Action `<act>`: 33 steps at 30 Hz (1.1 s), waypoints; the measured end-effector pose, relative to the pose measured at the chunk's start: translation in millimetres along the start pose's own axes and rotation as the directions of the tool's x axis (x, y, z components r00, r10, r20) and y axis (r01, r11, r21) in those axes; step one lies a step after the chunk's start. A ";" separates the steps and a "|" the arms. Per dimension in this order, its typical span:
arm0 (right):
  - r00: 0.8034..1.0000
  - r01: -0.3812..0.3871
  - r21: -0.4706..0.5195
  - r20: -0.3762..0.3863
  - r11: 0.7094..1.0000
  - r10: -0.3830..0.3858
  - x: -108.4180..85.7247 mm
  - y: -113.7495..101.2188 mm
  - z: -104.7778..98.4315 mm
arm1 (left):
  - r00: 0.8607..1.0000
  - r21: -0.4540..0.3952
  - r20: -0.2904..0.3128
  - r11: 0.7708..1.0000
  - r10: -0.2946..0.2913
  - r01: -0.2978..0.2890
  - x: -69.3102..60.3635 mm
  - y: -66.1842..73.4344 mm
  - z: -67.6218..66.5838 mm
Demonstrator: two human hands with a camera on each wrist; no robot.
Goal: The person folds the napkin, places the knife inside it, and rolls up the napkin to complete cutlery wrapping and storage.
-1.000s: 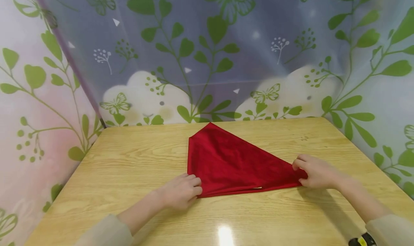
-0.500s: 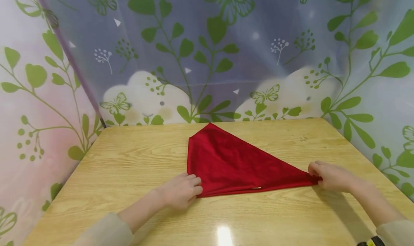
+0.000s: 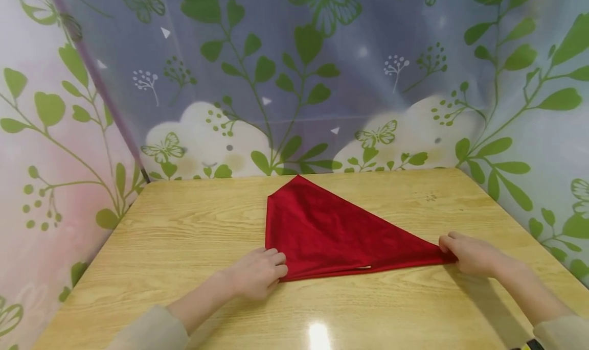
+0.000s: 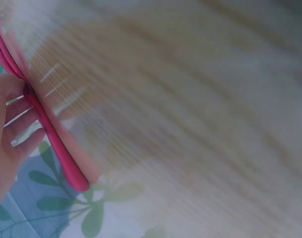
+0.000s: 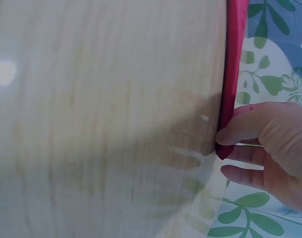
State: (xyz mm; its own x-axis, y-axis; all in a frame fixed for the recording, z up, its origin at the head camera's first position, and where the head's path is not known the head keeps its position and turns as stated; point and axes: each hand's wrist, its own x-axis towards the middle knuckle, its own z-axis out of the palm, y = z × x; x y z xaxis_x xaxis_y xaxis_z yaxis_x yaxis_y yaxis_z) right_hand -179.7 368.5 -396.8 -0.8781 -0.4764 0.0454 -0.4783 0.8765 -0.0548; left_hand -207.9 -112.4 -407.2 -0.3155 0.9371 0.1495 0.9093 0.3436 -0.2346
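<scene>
A folded red cloth (image 3: pixel 331 232) lies on the wooden table, its right side drawn into a long point. My left hand (image 3: pixel 257 273) grips its near left corner; in the left wrist view, thumb and fingers of that hand (image 4: pixel 10 129) pinch the folded edge of the cloth (image 4: pixel 54 134). At the right tip, my right hand (image 3: pixel 474 253) pinches the cloth. The right wrist view has the thumb of the right hand (image 5: pixel 275 144) against the cloth's narrow end (image 5: pixel 230 84). A small pale tag shows at the near edge.
The light wooden table (image 3: pixel 184 217) reaches back to a patterned curtain (image 3: pixel 248 84) with green leaves, butterflies and white cloud shapes. More patterned fabric stands along the left and right sides. A dark and yellow band (image 3: pixel 531 345) shows at the right forearm.
My right hand has moved to the right along the cloth to its tip, and more of the pointed end shows. My left hand has stayed in place.
</scene>
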 end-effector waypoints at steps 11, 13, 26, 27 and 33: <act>0.989 0.030 -0.032 -0.141 0.999 -0.034 7.0 -6.7 -11.9 | 1.000 0.016 0.018 1.000 0.014 -0.014 -0.5 0.2 0.2; 0.979 0.065 -0.047 -0.191 0.997 -0.073 11.6 -10.7 -15.8 | 1.000 0.032 0.001 0.999 0.023 -0.023 -0.7 -0.3 0.3; 0.716 0.393 -0.254 -0.518 0.884 -0.467 60.1 -62.7 -32.8 | 0.998 0.097 -0.031 0.994 0.062 -0.059 2.0 -3.6 -2.2; 0.688 0.408 -0.284 -0.529 0.868 -0.496 63.5 -66.1 -32.3 | 0.997 0.102 -0.032 0.993 0.064 -0.060 2.0 -3.7 -2.1; 0.624 0.470 -0.339 -0.525 0.815 -0.579 75.2 -84.9 -26.5 | 0.997 0.106 -0.034 0.992 0.071 -0.067 3.2 -4.7 -1.4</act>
State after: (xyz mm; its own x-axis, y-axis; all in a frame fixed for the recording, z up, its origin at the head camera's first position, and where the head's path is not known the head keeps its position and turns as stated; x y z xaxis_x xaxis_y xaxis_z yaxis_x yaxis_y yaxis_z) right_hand -204.8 260.1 -362.3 -0.2638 -0.7676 0.5841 -0.7980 0.5138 0.3149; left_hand -212.8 -111.1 -404.2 -0.2405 0.9565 0.1650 0.8947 0.2843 -0.3446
